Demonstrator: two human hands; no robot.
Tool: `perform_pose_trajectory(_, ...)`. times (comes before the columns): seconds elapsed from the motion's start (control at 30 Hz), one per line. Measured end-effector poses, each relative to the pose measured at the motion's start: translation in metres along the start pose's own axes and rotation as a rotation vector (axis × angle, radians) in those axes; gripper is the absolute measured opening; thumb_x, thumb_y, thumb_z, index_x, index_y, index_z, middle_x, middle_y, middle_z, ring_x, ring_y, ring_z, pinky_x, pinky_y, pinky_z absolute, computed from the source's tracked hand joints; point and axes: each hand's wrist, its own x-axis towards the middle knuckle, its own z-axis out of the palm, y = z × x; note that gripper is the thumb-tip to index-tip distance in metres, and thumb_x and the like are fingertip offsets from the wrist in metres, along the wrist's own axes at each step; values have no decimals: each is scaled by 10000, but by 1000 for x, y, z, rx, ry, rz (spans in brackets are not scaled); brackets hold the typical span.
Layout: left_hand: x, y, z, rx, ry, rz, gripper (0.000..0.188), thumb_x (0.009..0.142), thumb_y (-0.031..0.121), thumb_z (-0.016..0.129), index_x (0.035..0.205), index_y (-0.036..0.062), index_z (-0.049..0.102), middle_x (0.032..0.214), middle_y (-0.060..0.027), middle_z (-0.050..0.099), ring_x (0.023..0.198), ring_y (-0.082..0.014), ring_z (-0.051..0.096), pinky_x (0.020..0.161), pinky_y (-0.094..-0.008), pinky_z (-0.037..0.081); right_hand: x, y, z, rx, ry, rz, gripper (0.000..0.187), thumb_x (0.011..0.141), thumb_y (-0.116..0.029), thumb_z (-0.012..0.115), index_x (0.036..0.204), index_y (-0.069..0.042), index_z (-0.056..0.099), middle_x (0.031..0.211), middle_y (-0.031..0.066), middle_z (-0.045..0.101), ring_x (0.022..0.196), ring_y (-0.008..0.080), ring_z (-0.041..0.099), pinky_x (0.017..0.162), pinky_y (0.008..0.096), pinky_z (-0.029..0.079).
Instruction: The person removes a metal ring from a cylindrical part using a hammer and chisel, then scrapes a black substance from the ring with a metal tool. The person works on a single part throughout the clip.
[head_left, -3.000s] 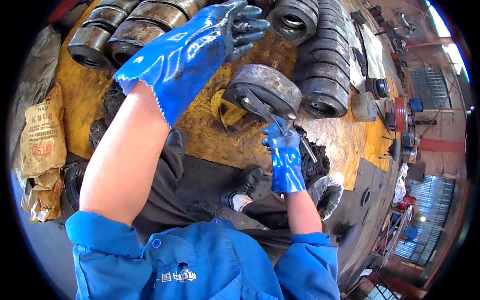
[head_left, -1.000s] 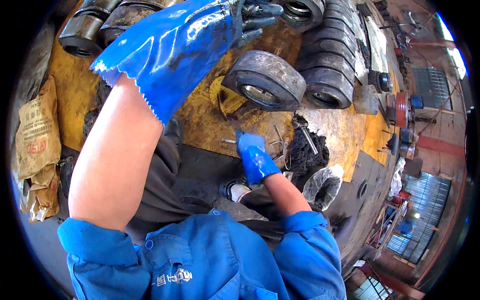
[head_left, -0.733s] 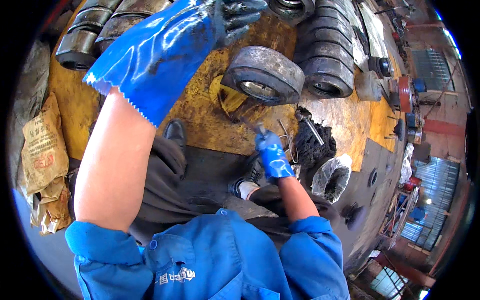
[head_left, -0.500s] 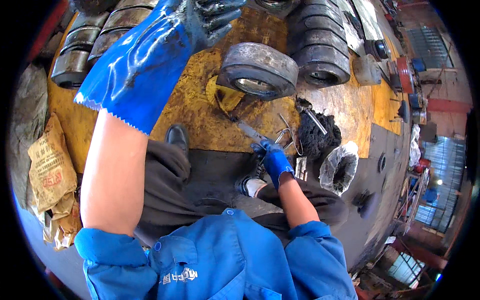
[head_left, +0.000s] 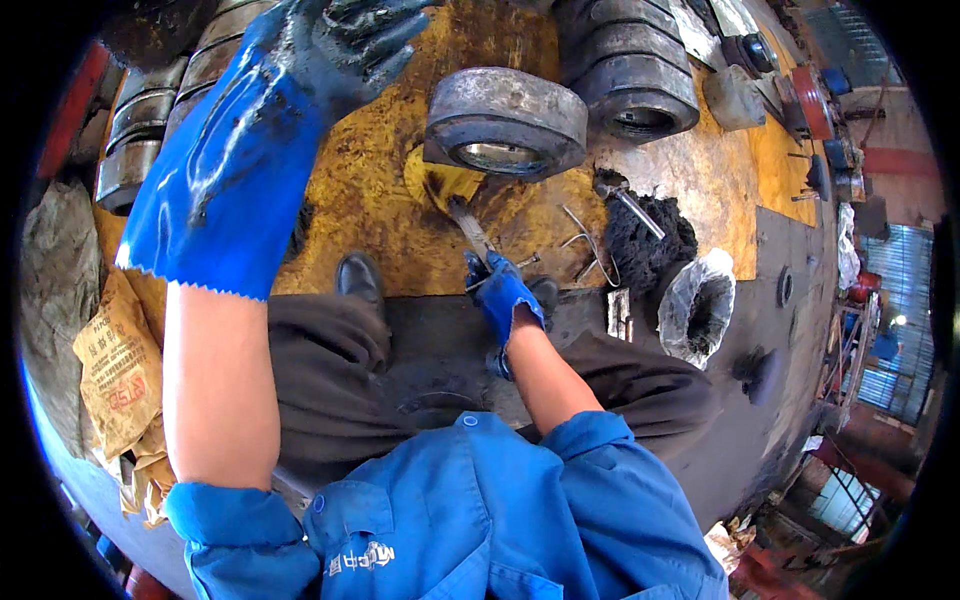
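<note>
My left hand (head_left: 355, 50), in a long blue rubber glove blackened with grease, is raised at the upper left. Its fingers are stretched apart with nothing visible in them. My right hand (head_left: 497, 290), in a grimy blue glove, is closed around a flat metal scraper (head_left: 471, 230). The scraper's dark tip points up and left, at a round yellow container (head_left: 418, 178) smeared with dark grease. Behind that tip lies a thick, worn metal ring (head_left: 510, 110) with a hollow centre. A thin metal piece (head_left: 528, 261) sticks out beside my right fingers.
Rows of dark metal rings (head_left: 635, 65) lie at the back. To the right are a heap of black fibrous material (head_left: 655, 235) with a metal rod, a bent wire tool (head_left: 590, 245) and a whitish plastic bag (head_left: 680, 300). Brown paper sacks (head_left: 120, 370) lie at the left.
My right hand has moved left with the scraper, bringing its tip to the yellow container. The bent wire tool now lies apart from that hand. My left hand has shifted left.
</note>
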Motion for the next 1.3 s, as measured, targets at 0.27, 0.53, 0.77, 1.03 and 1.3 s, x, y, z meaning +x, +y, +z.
perform_pose_trajectory(0.27, -4, 3, -13, 28, -68, 2, 567, 1015, 416, 466, 1473, 82, 457, 1550, -166, 406, 1415, -325, 415, 1122, -476, 383, 45, 17, 40, 307, 77, 1, 272, 1042, -247, 518, 1193, -31, 587, 963, 85, 692, 741, 163, 638, 605, 279, 501)
perform_pose_trajectory(0.53, 10, -10, 2, 61, -74, -27, 572, 1020, 400, 457, 1479, 58, 439, 1558, -180, 386, 1425, -344, 394, 1121, -493, 384, 101, 52, 15, 586, -107, 73, 311, 1014, -297, 538, 1235, -95, 622, 1042, 64, 738, 719, 179, 650, 661, 346, 516)
perform_pose_trajectory(0.77, -9, -11, 14, 72, 126, 10, 511, 999, 420, 503, 1401, 109, 548, 1457, -164, 525, 1340, -306, 501, 1085, -447, 392, 99, 68, 18, 620, -144, 169, 383, 1005, -350, 547, 1272, -86, 621, 1053, 62, 747, 771, 188, 701, 688, 357, 523)
perform_pose_trajectory(1.03, -6, -22, 30, 94, 172, -13, 526, 994, 411, 498, 1420, 102, 521, 1475, -164, 503, 1367, -324, 462, 1103, -453, 368, 53, 31, -33, 216, -259, 142, 313, 963, -285, 640, 1232, -127, 611, 1147, 90, 724, 748, 185, 663, 669, 353, 534)
perform_pose_trajectory(1.3, -7, -23, 42, 95, 147, -12, 508, 1012, 424, 446, 1421, 132, 525, 1483, -154, 499, 1365, -312, 462, 1113, -460, 339, 9, -26, -75, 11, -472, 107, 272, 975, -283, 634, 1185, -119, 581, 1228, 120, 686, 830, 165, 655, 708, 327, 530)
